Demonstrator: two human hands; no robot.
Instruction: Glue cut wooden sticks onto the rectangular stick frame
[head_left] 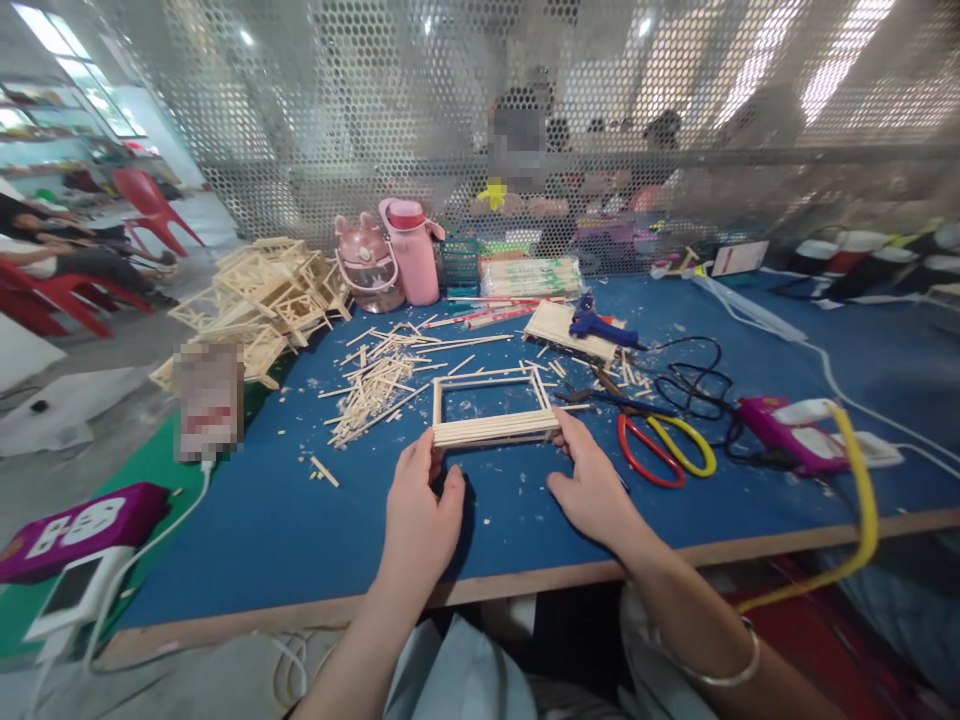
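A small rectangular frame of thin wooden sticks (495, 429) stands on the blue tabletop in front of me, its near side made of several sticks laid side by side. At its left end, my left hand (426, 495) grips the near corner with the fingers, the thumb held apart. My right hand (589, 480) has its fingers on the near right corner, thumb also apart. Just right of that hand lie scissors (651, 452) with one red and one yellow handle. Loose cut sticks (375, 385) are heaped to the left of the frame.
A blue glue gun (604, 328) rests on a wooden piece at the back, its black cord running right. Purple power strips (780, 437) sit at both sides. Finished stick structures (262, 290) pile at the left, beside pink bottles (415, 255). A perforated metal screen (337, 100) closes the back.
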